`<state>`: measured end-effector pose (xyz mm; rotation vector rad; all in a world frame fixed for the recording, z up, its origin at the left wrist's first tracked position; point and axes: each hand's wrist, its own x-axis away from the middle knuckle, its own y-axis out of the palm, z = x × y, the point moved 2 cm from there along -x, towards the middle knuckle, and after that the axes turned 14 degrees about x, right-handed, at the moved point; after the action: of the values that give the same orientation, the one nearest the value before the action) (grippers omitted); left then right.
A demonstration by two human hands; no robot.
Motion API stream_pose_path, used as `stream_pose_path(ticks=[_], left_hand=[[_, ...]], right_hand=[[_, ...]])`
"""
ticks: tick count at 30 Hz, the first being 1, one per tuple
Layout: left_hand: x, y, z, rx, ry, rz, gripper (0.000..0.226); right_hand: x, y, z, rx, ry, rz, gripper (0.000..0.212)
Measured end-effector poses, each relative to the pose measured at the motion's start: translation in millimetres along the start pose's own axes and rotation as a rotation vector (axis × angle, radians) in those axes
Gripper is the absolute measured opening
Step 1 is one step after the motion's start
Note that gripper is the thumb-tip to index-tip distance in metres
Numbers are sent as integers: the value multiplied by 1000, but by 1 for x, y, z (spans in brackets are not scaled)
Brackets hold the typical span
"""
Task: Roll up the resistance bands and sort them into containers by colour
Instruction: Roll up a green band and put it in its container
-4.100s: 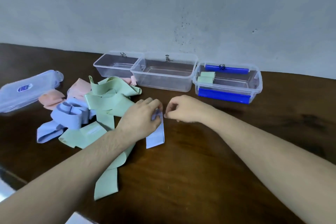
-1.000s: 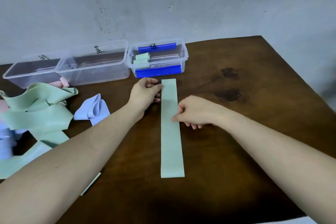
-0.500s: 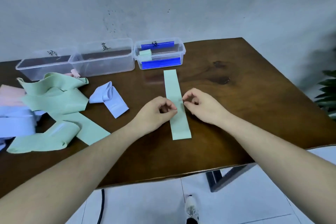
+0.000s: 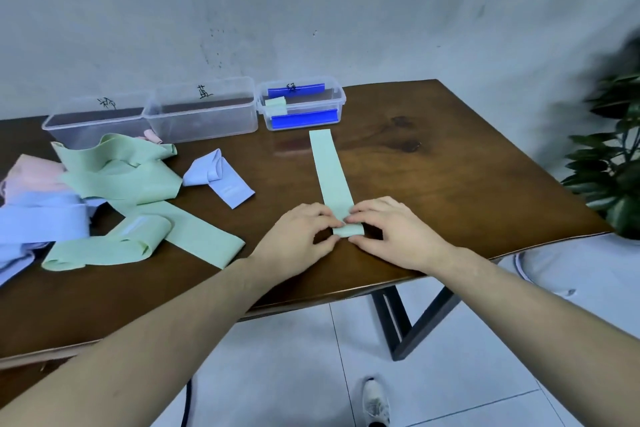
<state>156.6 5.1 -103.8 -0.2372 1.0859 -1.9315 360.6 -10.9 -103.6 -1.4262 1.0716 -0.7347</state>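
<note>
Green band (image 4: 331,173) flat on counter (image 4: 433,163), long axis running near-to-far toward the blue-clipped box (image 4: 300,107); left hand (image 4: 298,236) and right hand (image 4: 394,232) pinch its near end, first fold started, so rolling should proceed away.

A green band (image 4: 330,170) lay flat on the table (image 4: 450,184), running toward the right-hand tub (image 4: 300,107). The left hand (image 4: 300,239) and right hand (image 4: 391,232) pinched its near end, which looked turned over into a first roll.
</note>
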Motion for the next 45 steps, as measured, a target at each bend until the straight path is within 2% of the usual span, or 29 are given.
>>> stream_pose_path(ticks=[6, 9, 13, 17, 20, 26, 29, 36, 42, 45], left_hand=[[1, 5, 10, 66, -43, 129, 20], [1, 6, 16, 168, -78, 172, 20], [5, 11, 21, 209, -94, 212, 20], [12, 13, 28, 140, 0, 196, 19], [14, 17, 28, 59, 67, 146, 20], [13, 21, 34, 23, 86, 184, 13], [11, 23, 39, 49, 90, 189, 9], [16, 25, 40, 44, 80, 159, 10], [21, 22, 40, 105, -12, 211, 9], [19, 24, 38, 150, -73, 205, 7]], right_hand=[[-4, -6, 3, -17, -61, 55, 28], [1, -11, 8, -50, -77, 103, 29], [8, -13, 15, -83, -125, 87, 35], [16, -8, 14, -54, -211, 161, 19], [20, -2, 14, -26, -257, 183, 20], [23, -1, 15, -47, -261, 217, 16], [27, 0, 19, -106, -223, 216, 17], [31, -3, 18, -211, -133, 87, 14], [34, -5, 12, -322, -16, 37, 20], [32, -7, 10, -359, 10, 8, 14]])
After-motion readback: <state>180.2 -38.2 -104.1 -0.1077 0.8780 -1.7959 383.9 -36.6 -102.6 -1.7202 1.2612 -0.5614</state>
